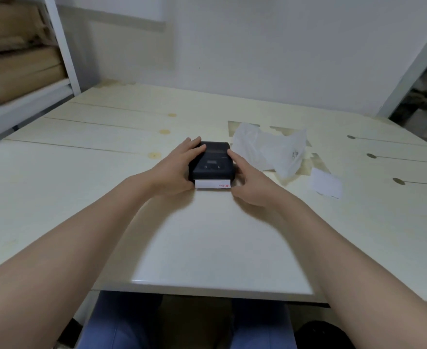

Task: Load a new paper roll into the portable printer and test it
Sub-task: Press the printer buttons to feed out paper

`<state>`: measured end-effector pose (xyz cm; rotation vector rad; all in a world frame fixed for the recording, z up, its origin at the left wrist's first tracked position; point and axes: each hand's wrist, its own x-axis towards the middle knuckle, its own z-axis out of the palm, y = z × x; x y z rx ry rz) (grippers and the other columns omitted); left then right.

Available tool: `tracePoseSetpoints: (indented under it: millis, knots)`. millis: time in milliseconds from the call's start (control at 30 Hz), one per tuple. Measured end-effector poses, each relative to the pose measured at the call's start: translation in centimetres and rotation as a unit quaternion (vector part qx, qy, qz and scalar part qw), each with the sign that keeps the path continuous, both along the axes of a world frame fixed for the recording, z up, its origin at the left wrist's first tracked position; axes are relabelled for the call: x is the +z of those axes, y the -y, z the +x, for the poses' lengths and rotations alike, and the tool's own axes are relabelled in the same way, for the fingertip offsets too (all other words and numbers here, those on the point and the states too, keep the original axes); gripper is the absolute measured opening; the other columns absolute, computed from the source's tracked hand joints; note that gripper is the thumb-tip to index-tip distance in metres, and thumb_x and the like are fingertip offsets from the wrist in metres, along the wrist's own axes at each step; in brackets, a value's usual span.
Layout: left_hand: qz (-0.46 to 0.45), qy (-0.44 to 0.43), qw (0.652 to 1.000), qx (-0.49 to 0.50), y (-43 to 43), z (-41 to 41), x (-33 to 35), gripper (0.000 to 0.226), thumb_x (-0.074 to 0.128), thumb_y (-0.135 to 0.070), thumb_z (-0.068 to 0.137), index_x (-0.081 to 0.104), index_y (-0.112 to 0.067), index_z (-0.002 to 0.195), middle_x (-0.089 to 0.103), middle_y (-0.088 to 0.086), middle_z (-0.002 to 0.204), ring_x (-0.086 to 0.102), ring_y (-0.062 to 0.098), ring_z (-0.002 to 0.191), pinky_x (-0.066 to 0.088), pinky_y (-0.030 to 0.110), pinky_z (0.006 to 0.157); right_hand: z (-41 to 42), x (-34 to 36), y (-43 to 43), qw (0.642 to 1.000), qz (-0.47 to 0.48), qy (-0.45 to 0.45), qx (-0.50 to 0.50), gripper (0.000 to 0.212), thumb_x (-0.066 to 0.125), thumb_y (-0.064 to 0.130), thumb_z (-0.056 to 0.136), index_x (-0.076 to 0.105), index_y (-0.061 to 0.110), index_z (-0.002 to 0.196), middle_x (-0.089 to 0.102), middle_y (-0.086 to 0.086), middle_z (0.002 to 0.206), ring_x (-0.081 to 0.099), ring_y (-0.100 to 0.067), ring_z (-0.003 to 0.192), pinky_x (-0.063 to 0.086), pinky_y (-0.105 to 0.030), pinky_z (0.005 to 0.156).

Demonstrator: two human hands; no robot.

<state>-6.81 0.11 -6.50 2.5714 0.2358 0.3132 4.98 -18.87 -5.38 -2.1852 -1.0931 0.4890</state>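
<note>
Seen from the head camera, a person seated at a pale wooden table (81, 172) steadies a small black portable printer (211, 161) near the table's middle. The left hand (174, 170) lies against the printer's left side, fingers spread and curling over its far top corner, thumb at the near edge. The right hand (251, 182) rests along the printer's right side with fingers loosely extended; its index finger touches the top right edge, and whether it truly grips the casing cannot be told. A white paper strip (213, 184) juts from the printer's near end, carrying small red lettering too blurred to read with certainty. To the right lie a crumpled clear plastic bag (275, 149), its dark print illegible, and a loose white paper slip (324, 183), well apart from the printer. Brown cardboard boxes (18, 59) fill a white shelf (61, 46) at upper left.
</note>
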Motion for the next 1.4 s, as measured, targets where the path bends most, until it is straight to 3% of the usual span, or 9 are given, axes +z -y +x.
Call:
tracePoseSetpoints:
  millis: [100, 233, 300, 367, 533, 833, 1133, 1267, 1400]
  knots:
    - [-0.227, -0.001, 0.973, 0.031, -0.1, -0.3, 1.0, 0.073, 0.047, 0.01, 0.088, 0.033, -0.021, 0.153, 0.014, -0.017, 0.163, 0.006, 0.003, 0.151, 0.019, 0.027, 0.119, 0.0, 0.6, -0.2, 0.993, 0.04, -0.105, -0.027, 0.075, 0.058, 0.016, 0.093, 0.016, 0.029, 0.155, 0.047, 0.007, 0.148, 0.05, -0.008, 0.124, 0.039, -0.02, 0.089]
    - [-0.398, 0.04, 0.911, 0.102, 1.0, 0.1, 1.1, 0.063, 0.061, -0.021, 0.088, 0.042, -0.033, 0.147, 0.035, -0.013, 0.152, 0.041, 0.0, 0.133, 0.035, 0.026, 0.11, -0.3, 1.1, -1.4, 0.981, 0.105, -0.135, -0.095, 0.029, 0.045, 0.023, 0.1, 0.059, 0.023, 0.125, 0.065, 0.014, 0.108, 0.06, -0.006, 0.098, 0.043, -0.015, 0.074]
    - [-0.384, 0.056, 0.914, 0.116, 1.7, 0.5, 0.9, 0.059, 0.063, -0.016, 0.092, 0.042, -0.029, 0.146, 0.047, -0.01, 0.133, 0.052, -0.007, 0.102, 0.044, 0.014, 0.083, -0.4, 1.0, -2.1, 0.971, 0.136, -0.154, -0.121, 0.023, 0.044, 0.019, 0.1, 0.067, 0.023, 0.104, 0.067, 0.013, 0.095, 0.062, -0.007, 0.089, 0.047, -0.018, 0.077]
    - [-0.398, 0.073, 0.905, 0.133, 1.6, 1.1, 0.7, 0.062, 0.063, -0.005, 0.091, 0.044, -0.027, 0.145, 0.05, -0.003, 0.131, 0.056, -0.002, 0.097, 0.046, 0.012, 0.071, -0.1, 0.5, -2.6, 0.962, 0.152, -0.172, -0.149, 0.023, 0.046, 0.019, 0.098, 0.067, 0.025, 0.092, 0.07, 0.008, 0.094, 0.064, -0.013, 0.091, 0.051, -0.029, 0.089]
    - [-0.426, 0.054, 0.892, 0.14, 1.0, 1.3, 0.9, 0.068, 0.069, -0.002, 0.084, 0.05, -0.034, 0.141, 0.051, 0.001, 0.139, 0.058, 0.012, 0.116, 0.05, 0.032, 0.101, 0.8, -0.5, -3.2, 0.949, 0.164, -0.166, -0.211, 0.025, 0.05, 0.025, 0.096, 0.066, 0.014, 0.112, 0.069, 0.002, 0.112, 0.063, -0.017, 0.104, 0.051, -0.03, 0.092]
    - [-0.423, 0.067, 0.888, 0.167, 1.8, 2.3, 1.2, 0.076, 0.064, 0.008, 0.08, 0.047, -0.029, 0.144, 0.054, -0.01, 0.114, 0.058, 0.021, 0.113, 0.051, 0.036, 0.099, -0.2, -2.0, -4.9, 0.934, 0.195, -0.09, -0.284, 0.022, 0.048, 0.035, 0.095, 0.059, 0.02, 0.107, 0.06, 0.015, 0.094, 0.058, -0.007, 0.087, 0.045, -0.027, 0.075]
    - [-0.448, 0.059, 0.874, 0.178, 1.4, 2.2, 0.7, 0.091, 0.069, 0.001, 0.079, 0.026, -0.028, 0.154, 0.049, -0.006, 0.135, 0.059, 0.019, 0.118, 0.047, 0.033, 0.097, -0.3, -2.5, -4.7, 0.928, 0.22, -0.086, -0.288, 0.018, 0.052, 0.033, 0.094, 0.063, 0.022, 0.103, 0.061, 0.021, 0.088, 0.056, 0.004, 0.083, 0.041, -0.016, 0.067]
    - [-0.432, 0.065, 0.885, 0.163, 1.5, 1.9, 0.6, 0.06, 0.069, -0.007, 0.064, 0.059, -0.02, 0.122, 0.068, -0.003, 0.12, 0.067, 0.023, 0.108, 0.053, 0.049, 0.098, -0.2, -2.6, -4.8, 0.927, 0.224, -0.082, -0.29, 0.02, 0.052, 0.033, 0.094, 0.064, 0.021, 0.105, 0.061, 0.02, 0.089, 0.057, 0.004, 0.084, 0.042, -0.017, 0.068]
    - [-0.44, 0.086, 0.881, 0.149, 1.5, 1.8, 0.4, 0.051, 0.068, -0.001, 0.071, 0.064, -0.022, 0.117, 0.071, -0.002, 0.116, 0.068, 0.022, 0.107, 0.056, 0.041, 0.093, -0.3, -2.7, -4.8, 0.926, 0.227, -0.078, -0.29, 0.021, 0.052, 0.033, 0.093, 0.065, 0.021, 0.105, 0.063, 0.02, 0.09, 0.058, 0.003, 0.086, 0.046, -0.021, 0.074]
